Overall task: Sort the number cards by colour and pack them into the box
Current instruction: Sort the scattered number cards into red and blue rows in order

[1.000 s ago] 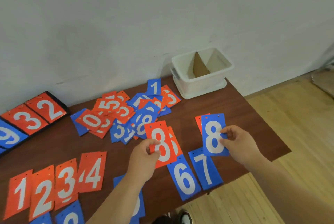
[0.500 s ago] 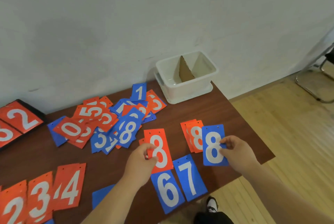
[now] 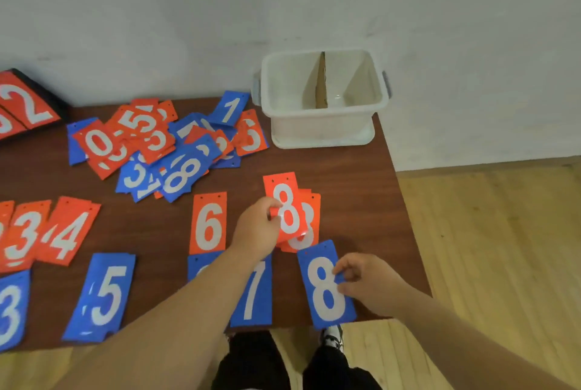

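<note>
Mostly hidden blue card [image 3: 196,267] under forearm [image 3: 188,311]; left hand [image 3: 257,229] pinching red 8 [image 3: 287,201], right hand [image 3: 367,282] blue 8 [image 3: 323,295]

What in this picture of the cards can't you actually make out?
Head view:
Blue card beside the blue 7: number covered by the left forearm.
Orange cards under the orange 8 card that the left hand pinches: digits half covered.
Mixed pile: buried cards unreadable.
Blue 3 card: cut by left edge.
</note>
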Available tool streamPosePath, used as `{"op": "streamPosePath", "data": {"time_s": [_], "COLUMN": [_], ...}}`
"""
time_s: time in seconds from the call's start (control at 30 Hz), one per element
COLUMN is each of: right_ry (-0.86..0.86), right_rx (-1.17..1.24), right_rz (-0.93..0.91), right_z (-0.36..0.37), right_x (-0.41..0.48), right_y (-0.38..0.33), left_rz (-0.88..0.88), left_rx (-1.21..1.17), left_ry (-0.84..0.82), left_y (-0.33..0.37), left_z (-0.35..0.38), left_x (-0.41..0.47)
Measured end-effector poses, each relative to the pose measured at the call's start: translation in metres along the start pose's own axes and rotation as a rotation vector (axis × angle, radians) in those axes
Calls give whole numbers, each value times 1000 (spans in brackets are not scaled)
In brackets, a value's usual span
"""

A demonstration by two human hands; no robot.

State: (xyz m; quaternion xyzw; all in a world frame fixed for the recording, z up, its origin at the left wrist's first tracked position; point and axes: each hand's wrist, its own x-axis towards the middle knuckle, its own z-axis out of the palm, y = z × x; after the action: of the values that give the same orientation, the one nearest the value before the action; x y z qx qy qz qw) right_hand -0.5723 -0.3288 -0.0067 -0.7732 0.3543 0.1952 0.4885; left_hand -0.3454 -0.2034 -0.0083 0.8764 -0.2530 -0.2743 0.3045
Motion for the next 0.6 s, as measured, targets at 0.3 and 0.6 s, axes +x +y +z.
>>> {"op": "streamPosePath", "data": {"time_s": [0.3, 0.6], "right_ry": [-182, -133], "right_rx": [-251, -301], "right_rz": [-115, -137], "right_z": [27, 24], "right_x": [29, 38], "right_y": [-2, -12], "left_rz": [50, 65], "left_rx": [194, 424], "left_ry": [-16, 71], "left_y": [-2, -8], "left_z": [30, 30], "left_x": [19, 6]}}
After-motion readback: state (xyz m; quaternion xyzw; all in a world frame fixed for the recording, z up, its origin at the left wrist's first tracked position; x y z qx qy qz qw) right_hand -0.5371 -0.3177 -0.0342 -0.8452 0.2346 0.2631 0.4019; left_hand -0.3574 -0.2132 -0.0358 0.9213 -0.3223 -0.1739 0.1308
